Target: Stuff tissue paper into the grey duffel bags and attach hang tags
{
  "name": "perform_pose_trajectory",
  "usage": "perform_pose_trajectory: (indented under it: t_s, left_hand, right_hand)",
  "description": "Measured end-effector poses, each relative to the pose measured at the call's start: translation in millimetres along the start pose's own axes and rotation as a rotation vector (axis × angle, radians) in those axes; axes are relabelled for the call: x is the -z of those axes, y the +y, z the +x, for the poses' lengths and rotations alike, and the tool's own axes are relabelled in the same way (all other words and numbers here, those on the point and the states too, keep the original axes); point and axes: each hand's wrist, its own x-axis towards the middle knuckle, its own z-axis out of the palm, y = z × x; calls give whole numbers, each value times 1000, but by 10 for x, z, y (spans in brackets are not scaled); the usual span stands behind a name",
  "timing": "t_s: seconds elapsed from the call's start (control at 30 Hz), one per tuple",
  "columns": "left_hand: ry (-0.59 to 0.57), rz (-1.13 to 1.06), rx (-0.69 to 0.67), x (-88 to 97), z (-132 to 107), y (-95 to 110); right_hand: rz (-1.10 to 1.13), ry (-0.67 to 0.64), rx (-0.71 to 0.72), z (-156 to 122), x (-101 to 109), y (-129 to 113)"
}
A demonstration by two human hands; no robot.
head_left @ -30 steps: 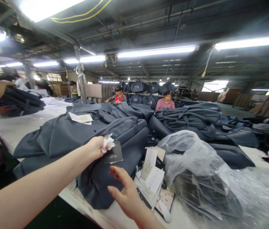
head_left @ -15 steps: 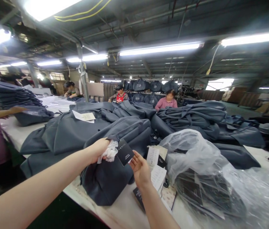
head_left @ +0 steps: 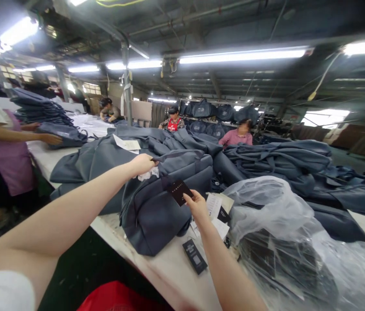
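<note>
through the head camera i am watching the right hand [head_left: 198, 205] pinching a black card tag with pale lettering [head_left: 178, 191] by its lower right corner, thumb and fingers set narrow. the tag is hovering just in front of a bulging slate-blue bag [head_left: 163, 216], which is sitting by the near edge of a white surface [head_left: 169, 270]. the left hand [head_left: 143, 165] is clutching crumpled white paper [head_left: 149, 174] at the bag's top; i cannot tell whether it is also gripping the fabric. a slim black printed label [head_left: 194, 256] is lying near the same edge, white and beige paper tags [head_left: 214, 205] are spreading beside the right wrist, and cloudy clear plastic [head_left: 266, 207] is covering the surface's near right corner. along the left edge, a co-worker in a lilac apron [head_left: 16, 160] is reaching for another dark blue bag [head_left: 64, 133].
</note>
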Motion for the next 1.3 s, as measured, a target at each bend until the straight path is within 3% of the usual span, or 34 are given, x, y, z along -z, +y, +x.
perform_pose_trajectory:
  t_s: [0.2, 0.37, 0.53, 0.67, 0.83, 1.03, 1.17, 1.3]
  left_hand:
    - [16, 45, 20, -10, -87, -340]
    - [21, 65, -22, 114, -221, -539]
    - [103, 229, 3, 195, -464, -1087]
    - [37, 206, 47, 26, -658, -1402]
    - [-7, -19, 87, -353, -594, -1366]
    - [2, -146, 17, -622, -577, -1236]
    - [81, -127, -56, -670, -823, -1115]
    - [318, -23, -239, -810, -1268, -980]
  right_hand:
    - [138, -41, -168, -326, -45, 76]
    - [194, -79, -275, -453, -61, 91]
    - [182, -31, -569, -791, 78, 456]
    - [84, -61, -696, -1044, 91, 636]
    - [251, -223, -876, -1152, -230, 700]
    - [407, 113, -942, -1056, -576, 812]
    - [429, 154, -756, -1023, -540, 646]
    - [210, 134, -527, -1266, -270, 418]
